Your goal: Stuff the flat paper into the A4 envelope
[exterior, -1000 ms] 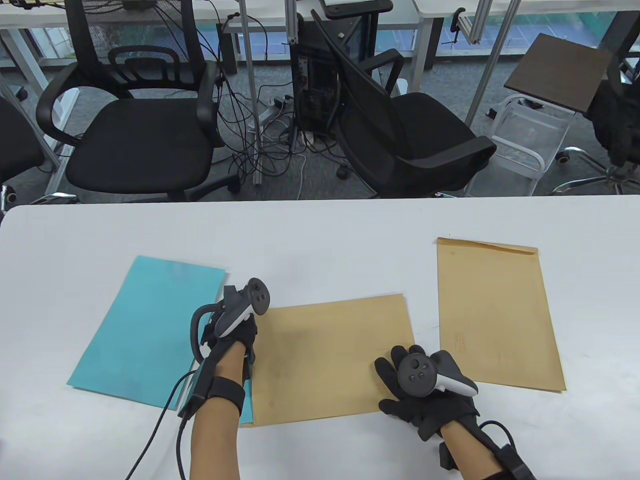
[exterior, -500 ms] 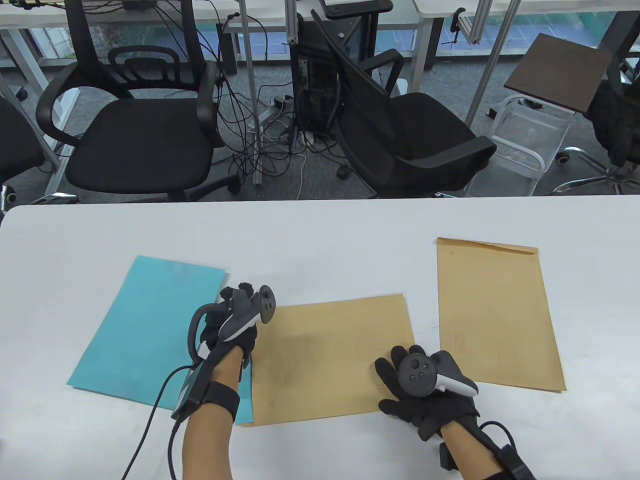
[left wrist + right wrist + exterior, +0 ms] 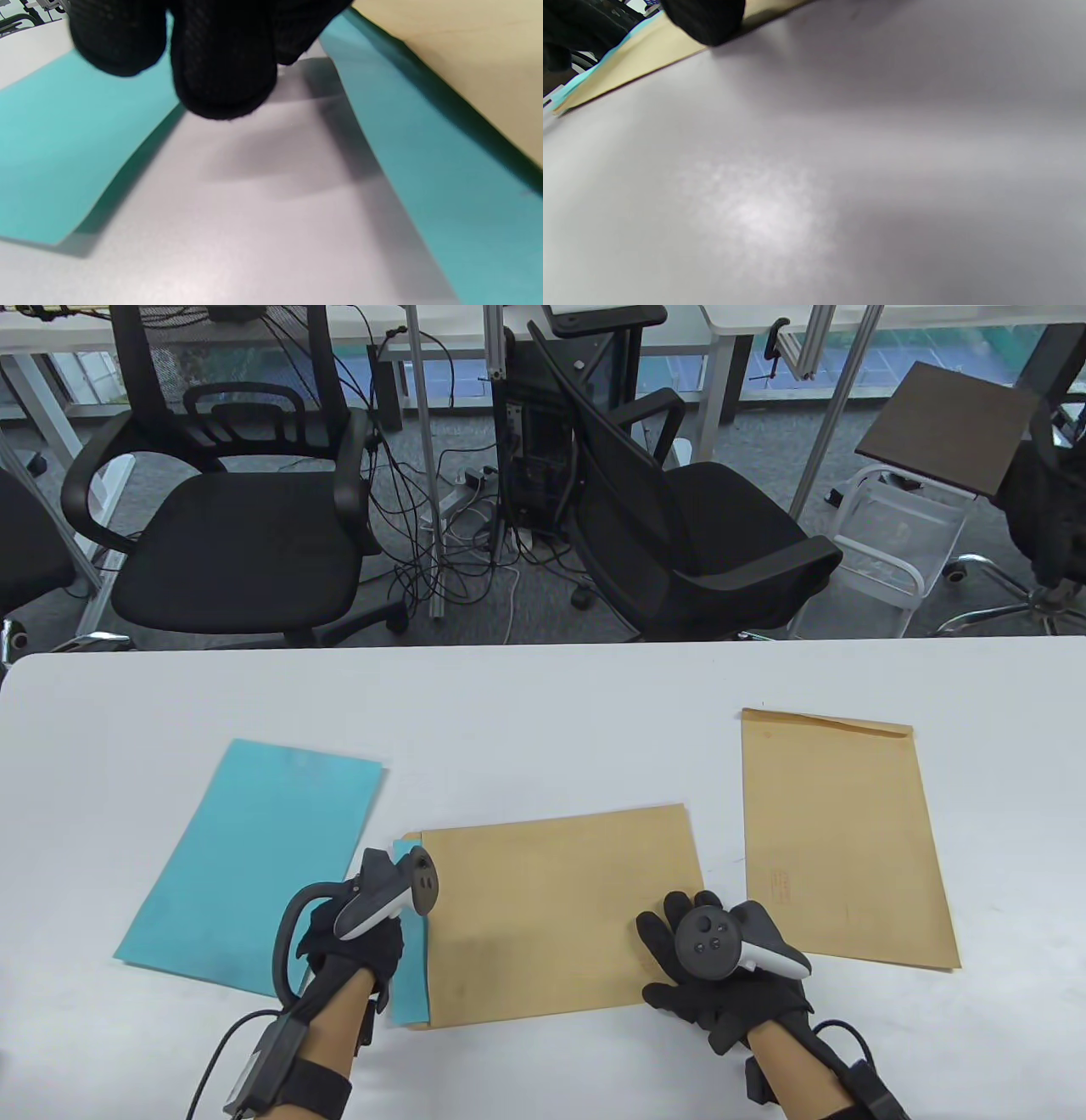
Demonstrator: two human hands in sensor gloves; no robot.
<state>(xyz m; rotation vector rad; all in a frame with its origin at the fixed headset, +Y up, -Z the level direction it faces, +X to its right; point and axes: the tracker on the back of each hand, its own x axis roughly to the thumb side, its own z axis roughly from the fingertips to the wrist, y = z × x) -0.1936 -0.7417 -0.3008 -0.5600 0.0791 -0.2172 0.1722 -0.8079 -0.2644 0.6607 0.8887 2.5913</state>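
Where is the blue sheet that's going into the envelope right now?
In the table view, the blue sheet shows only as a strip poking from the left end of the middle envelope, beside the left hand.

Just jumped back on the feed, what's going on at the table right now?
A teal sheet is mostly inside the middle envelope, with only a strip showing at its left end. The left hand is at that strip; the right hand rests flat on the envelope's right corner. Another teal paper and a second envelope lie untouched on the table.
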